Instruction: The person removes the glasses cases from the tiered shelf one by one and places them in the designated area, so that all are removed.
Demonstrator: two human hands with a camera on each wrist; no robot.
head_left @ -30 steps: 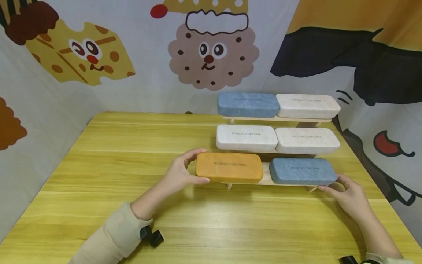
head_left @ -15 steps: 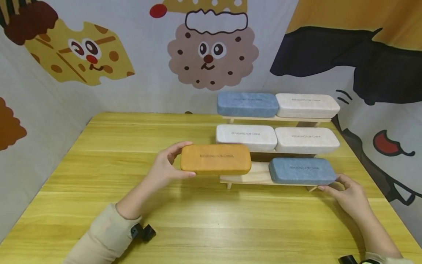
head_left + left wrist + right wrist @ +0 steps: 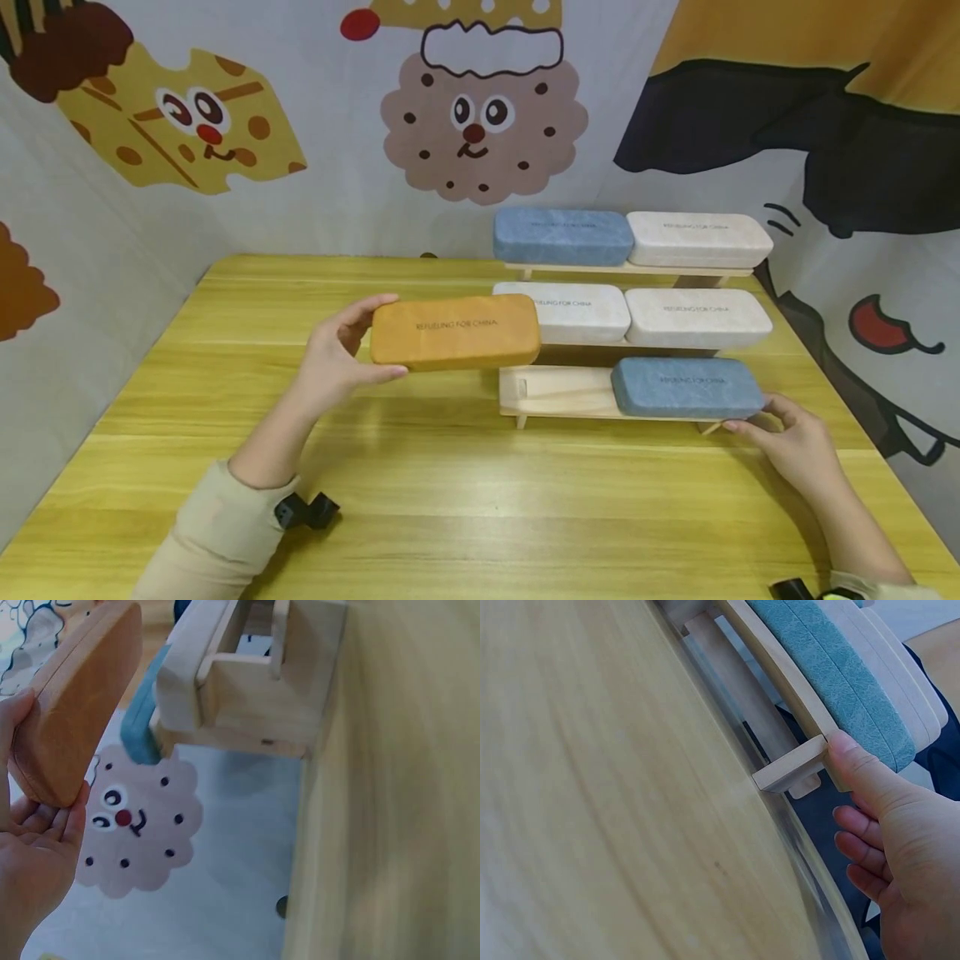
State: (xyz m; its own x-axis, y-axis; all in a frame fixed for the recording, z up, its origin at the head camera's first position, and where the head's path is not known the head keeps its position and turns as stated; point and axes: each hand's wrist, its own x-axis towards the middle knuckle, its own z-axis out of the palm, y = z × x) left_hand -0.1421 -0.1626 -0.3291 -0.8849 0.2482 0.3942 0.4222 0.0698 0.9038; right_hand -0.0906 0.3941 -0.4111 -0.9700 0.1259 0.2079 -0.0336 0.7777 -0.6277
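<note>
Closest in are the beige sleeves (image 3: 213, 533), with a little black camera (image 3: 307, 511) on the left wrist, over a yellowish wood-grain counter (image 3: 420, 508). The left hand (image 3: 333, 358) has the orange case (image 3: 455, 333) by its near end, thumb one side, fingers the other, held up off the counter and tipped a bit. The right hand (image 3: 802, 442) is pinching the end of the bottom shelf (image 3: 558, 400), right beside the blue case (image 3: 688, 388) sitting there.

Past the hands, the middle shelf has a white case (image 3: 585, 321) and a cream case (image 3: 699, 318) side by side. Farthest back, the top shelf has another blue one (image 3: 562, 237) and a pale one (image 3: 701, 240).

So progress-wise, I'd call it five cases sitting on the shelves and just the orange one not set down. Can't tell if it's coming or going, tbh.

Behind everything, beyond both hands, there's a pale printed backdrop (image 3: 322, 208) with a cartoon cookie (image 3: 483, 125) and cheese (image 3: 202, 125).
</note>
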